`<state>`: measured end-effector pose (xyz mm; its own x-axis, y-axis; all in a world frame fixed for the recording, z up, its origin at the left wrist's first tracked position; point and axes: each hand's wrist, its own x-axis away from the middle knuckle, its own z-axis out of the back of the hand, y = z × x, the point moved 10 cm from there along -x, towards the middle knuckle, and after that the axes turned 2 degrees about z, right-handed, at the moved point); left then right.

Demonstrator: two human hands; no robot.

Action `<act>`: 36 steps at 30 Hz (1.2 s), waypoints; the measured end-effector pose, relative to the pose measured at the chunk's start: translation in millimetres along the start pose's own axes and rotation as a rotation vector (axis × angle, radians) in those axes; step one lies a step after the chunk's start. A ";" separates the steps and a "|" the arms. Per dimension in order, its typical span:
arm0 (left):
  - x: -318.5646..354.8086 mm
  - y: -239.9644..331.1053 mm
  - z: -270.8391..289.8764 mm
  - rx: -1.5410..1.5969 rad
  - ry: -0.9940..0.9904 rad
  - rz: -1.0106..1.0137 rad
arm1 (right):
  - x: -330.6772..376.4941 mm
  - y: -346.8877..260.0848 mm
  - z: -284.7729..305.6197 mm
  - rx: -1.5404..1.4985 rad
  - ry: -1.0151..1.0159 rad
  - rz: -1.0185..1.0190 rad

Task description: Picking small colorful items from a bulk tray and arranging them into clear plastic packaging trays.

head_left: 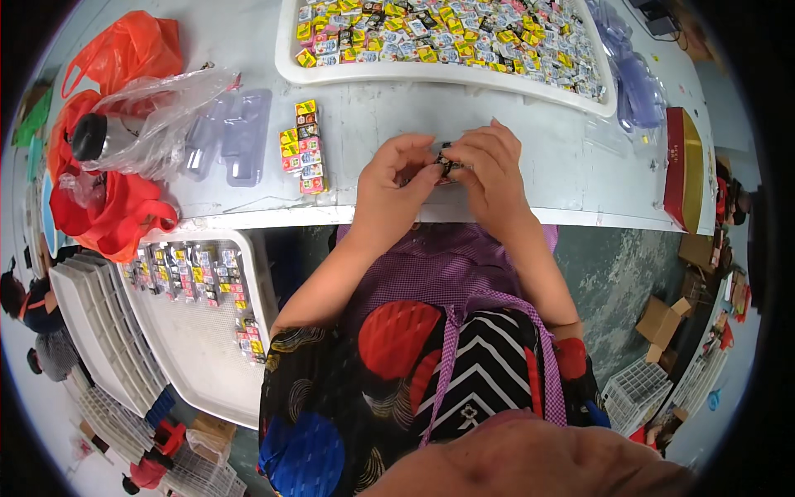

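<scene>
Both hands meet near the front edge of the table. My left hand (396, 178) and my right hand (490, 170) pinch a small dark printed piece (446, 161) between their fingertips. Fingers cover most of it, so its exact kind is hidden; it looks like one or more tiny boxes. Left of my left hand, tiny printed boxes (305, 149) in yellow, pink, black and white lie side by side in a short double row. Beyond my hands, a large white tray (447, 74) is heaped with loose tiny boxes of the same kind.
Clear plastic blister shells (247, 141) lie at left, beside a red plastic bag (137, 54) and a black-lidded bottle (93, 137). More clear shells (638, 87) are at right, near a red and gold box (684, 170). Below left, another white tray (195, 348) holds filled packs.
</scene>
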<state>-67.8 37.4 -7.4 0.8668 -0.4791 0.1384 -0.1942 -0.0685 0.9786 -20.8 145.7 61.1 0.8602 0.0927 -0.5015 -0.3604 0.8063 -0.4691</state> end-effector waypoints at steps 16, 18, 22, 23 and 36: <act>24.1 21.3 -14.3 -1.162 -0.049 -0.597 | 3.6 27.4 -15.3 0.086 -0.174 -0.097; 24.7 18.4 -13.7 -1.177 -0.058 -0.589 | -1.6 23.9 -26.2 0.135 -0.230 -0.043; 25.8 17.3 -14.5 -1.192 -0.053 -0.633 | -2.5 21.4 -37.1 0.197 -0.306 -0.024; 25.5 16.6 -14.4 -1.189 -0.053 -0.631 | -2.0 22.3 -37.2 0.205 -0.303 -0.027; 28.0 14.1 -12.9 -1.179 -0.071 -0.619 | 17.2 11.9 -44.1 0.356 -0.341 0.002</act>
<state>-40.3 34.3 12.3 0.6344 -0.6908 -0.3469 0.7626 0.4858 0.4272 -26.2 131.1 14.8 0.9502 0.2323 -0.2077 -0.2674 0.9500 -0.1610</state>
